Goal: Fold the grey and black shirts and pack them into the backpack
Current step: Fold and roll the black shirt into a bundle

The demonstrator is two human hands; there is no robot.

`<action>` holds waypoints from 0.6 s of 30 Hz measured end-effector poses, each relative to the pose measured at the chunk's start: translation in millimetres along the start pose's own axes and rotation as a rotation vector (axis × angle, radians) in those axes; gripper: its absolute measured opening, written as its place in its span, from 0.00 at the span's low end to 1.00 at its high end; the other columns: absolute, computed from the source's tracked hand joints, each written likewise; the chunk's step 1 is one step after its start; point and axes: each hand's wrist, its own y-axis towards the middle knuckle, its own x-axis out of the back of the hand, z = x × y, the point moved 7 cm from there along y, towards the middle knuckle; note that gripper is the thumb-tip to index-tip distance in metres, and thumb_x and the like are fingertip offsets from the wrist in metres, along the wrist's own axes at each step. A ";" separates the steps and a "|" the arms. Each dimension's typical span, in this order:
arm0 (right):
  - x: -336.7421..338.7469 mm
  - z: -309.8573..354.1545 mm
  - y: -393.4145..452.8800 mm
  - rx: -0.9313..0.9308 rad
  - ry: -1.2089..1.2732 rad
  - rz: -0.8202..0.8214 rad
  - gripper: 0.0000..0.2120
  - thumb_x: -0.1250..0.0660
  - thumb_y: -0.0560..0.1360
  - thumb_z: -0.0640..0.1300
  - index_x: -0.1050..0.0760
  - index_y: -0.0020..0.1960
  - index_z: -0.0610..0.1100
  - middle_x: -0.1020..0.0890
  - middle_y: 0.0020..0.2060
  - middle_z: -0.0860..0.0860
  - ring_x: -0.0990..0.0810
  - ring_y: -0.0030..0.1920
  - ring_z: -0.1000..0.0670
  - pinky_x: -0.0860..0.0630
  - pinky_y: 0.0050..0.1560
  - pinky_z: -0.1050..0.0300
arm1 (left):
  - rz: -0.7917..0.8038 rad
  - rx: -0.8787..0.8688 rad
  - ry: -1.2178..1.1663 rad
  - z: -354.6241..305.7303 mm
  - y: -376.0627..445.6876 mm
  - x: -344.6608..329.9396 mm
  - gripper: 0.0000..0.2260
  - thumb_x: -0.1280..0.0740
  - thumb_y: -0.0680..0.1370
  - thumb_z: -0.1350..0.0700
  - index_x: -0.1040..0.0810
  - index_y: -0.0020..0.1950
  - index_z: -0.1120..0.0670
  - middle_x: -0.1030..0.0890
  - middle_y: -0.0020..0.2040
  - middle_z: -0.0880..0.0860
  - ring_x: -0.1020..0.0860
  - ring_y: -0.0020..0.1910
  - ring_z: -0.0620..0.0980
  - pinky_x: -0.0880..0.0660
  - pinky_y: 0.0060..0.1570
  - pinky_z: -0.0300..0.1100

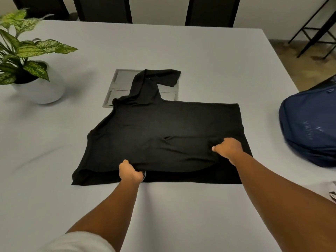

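Observation:
The black shirt (160,128) lies spread across the middle of the light grey table (200,60), one sleeve twisted up and away at the far side. My left hand (130,171) pinches the near edge of the shirt left of centre, fingers closed on the cloth. My right hand (228,148) grips a bunched fold of the fabric nearer the right side. A dark blue backpack (309,128) lies at the table's right edge. I see no grey shirt; a bit of pale cloth (330,191) shows at the lower right edge.
A potted plant in a white pot (39,88) stands at the far left. A metal cable hatch (121,84) is set into the table under the shirt's sleeve. Dark chairs (103,9) line the far side. A black metal frame (316,28) stands on the floor at right.

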 end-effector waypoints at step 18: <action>-14.2 -87.5 14.8 -0.439 0.828 -0.162 0.31 0.30 0.78 0.50 0.38 0.74 0.41 0.27 0.64 0.44 0.25 0.61 0.44 0.29 0.54 0.55 | -0.200 -1.208 1.280 -5.7 -29.4 -46.1 0.19 0.28 0.74 0.63 0.25 0.62 0.49 0.28 0.63 0.55 0.29 0.63 0.59 0.29 0.59 0.56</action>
